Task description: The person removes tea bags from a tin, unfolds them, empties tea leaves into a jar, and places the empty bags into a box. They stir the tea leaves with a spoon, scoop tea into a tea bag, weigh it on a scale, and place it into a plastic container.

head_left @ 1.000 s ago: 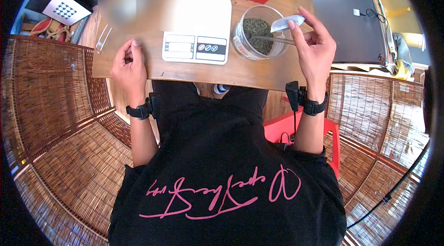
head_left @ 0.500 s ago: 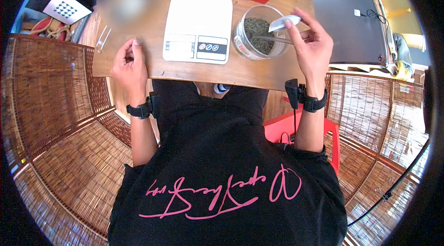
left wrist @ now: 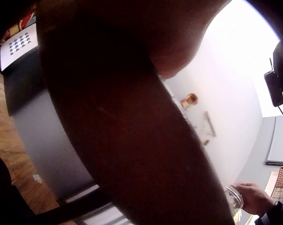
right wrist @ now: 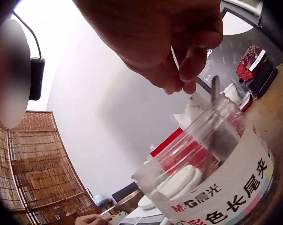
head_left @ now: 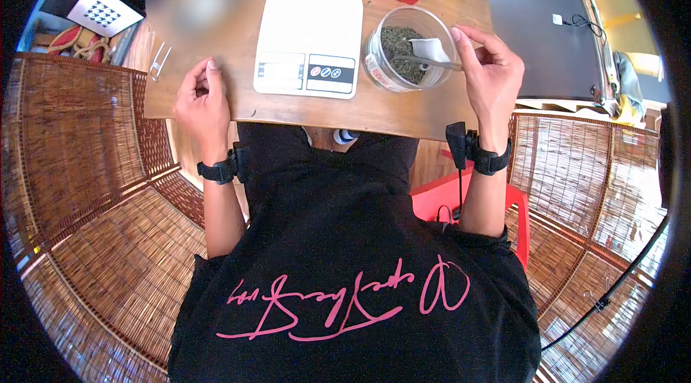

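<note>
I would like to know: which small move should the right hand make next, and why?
Probably the right hand should close its fingers on the spoon handle. The hand looks empty, and the handle sticks out over the rim of the jar near it, while its other end reaches the leaves.

We are wearing a black short-sleeved shirt [head_left: 317,239] with pink looping script [head_left: 338,311]. Behind the grip of our left hand [head_left: 204,106] and right hand [head_left: 495,77], black straps [head_left: 492,162] are carrying black boxy devices [head_left: 456,140].
</note>
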### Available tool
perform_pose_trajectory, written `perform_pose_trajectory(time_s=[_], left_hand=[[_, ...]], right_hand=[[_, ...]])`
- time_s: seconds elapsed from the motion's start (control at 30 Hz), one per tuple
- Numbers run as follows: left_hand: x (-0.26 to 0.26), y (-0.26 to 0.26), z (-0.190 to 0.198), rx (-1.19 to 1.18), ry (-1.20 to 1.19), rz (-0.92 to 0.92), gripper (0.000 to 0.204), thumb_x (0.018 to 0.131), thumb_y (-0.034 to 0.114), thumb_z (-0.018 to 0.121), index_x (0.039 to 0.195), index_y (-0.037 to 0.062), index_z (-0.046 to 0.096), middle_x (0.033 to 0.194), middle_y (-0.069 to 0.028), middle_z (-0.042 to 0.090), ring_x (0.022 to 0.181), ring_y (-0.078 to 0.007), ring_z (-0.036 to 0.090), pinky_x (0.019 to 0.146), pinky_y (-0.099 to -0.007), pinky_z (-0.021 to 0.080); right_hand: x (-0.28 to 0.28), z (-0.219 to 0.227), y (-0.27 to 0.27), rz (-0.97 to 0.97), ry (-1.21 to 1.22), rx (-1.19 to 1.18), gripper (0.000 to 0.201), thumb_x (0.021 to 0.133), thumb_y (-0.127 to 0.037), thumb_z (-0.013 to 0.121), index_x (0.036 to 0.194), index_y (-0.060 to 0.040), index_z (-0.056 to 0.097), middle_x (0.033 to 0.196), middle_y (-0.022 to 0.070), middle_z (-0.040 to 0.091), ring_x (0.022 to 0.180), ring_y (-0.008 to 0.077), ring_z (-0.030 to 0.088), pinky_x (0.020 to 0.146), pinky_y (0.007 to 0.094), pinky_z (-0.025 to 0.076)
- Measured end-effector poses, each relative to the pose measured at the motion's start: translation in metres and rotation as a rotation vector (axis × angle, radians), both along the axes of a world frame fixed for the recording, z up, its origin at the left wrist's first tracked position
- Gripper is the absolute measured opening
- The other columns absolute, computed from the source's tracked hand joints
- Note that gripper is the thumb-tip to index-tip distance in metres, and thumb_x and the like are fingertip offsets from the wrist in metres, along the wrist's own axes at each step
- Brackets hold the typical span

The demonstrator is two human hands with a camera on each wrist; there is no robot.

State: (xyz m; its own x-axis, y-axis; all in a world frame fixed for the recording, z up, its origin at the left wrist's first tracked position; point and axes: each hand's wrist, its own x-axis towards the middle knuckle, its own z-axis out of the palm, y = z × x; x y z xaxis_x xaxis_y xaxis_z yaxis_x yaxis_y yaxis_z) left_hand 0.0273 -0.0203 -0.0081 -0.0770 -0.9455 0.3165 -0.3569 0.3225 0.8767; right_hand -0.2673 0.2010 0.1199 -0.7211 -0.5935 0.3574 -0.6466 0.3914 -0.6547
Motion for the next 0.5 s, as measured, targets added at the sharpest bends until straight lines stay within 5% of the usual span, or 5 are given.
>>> perform_pose_trajectory(time_s=[0.17,0.23,0.37,0.43,0.5], left_hand=[[0.002,-0.002,-0.001,0.009,-0.032,0.011,0.022,0.099,0.019,0.07,0.108,0.0001,0.077,0.088,-0.0039,0.074,0.078,-0.0081,0.064,0.072,-0.0248,0.052],[0.001,-0.001,-0.003,0.008,0.003,-0.001,0.023,0.099,0.019,0.07,0.109,0.0,0.077,0.088,-0.0034,0.074,0.077,-0.0077,0.064,0.072,-0.0244,0.052],[-0.002,-0.001,-0.001,-0.02,0.035,0.001,0.02,0.097,0.018,0.073,0.105,0.0002,0.077,0.082,-0.0037,0.073,0.073,-0.0076,0.065,0.067,-0.0236,0.052],[0.0,-0.002,-0.004,-0.039,0.006,0.006,0.02,0.097,0.018,0.073,0.105,-0.0002,0.077,0.082,-0.0042,0.073,0.073,-0.0078,0.065,0.067,-0.0236,0.052],[-0.001,-0.002,-0.003,-0.043,0.016,0.006,0.02,0.096,0.017,0.073,0.105,-0.0002,0.077,0.083,-0.0044,0.073,0.073,-0.0079,0.065,0.067,-0.0236,0.052]], right_hand=[[-0.004,0.003,0.0,0.04,0.036,0.061,0.019,0.088,-0.022,0.08,0.099,-0.006,0.081,0.085,0.0073,0.075,0.058,0.0082,0.057,0.055,0.0263,0.046],[-0.005,0.014,0.001,0.069,0.09,0.183,0.027,0.085,-0.032,0.082,0.096,-0.0067,0.081,0.088,0.009,0.075,0.059,0.0157,0.06,0.059,0.0306,0.049],[-0.003,0.031,0.002,0.096,0.217,0.354,0.03,0.081,-0.032,0.084,0.096,-0.0058,0.081,0.086,0.005,0.072,0.063,0.013,0.056,0.063,0.0297,0.048],[-0.002,0.035,0.001,0.067,0.162,0.532,0.038,0.078,-0.046,0.082,0.092,-0.0107,0.081,0.087,0.0077,0.075,0.071,0.0294,0.07,0.07,0.0401,0.055],[-0.003,0.035,-0.001,0.075,0.161,0.598,0.035,0.079,-0.044,0.081,0.091,-0.0112,0.081,0.084,0.0077,0.075,0.073,0.0291,0.071,0.071,0.0403,0.055]])
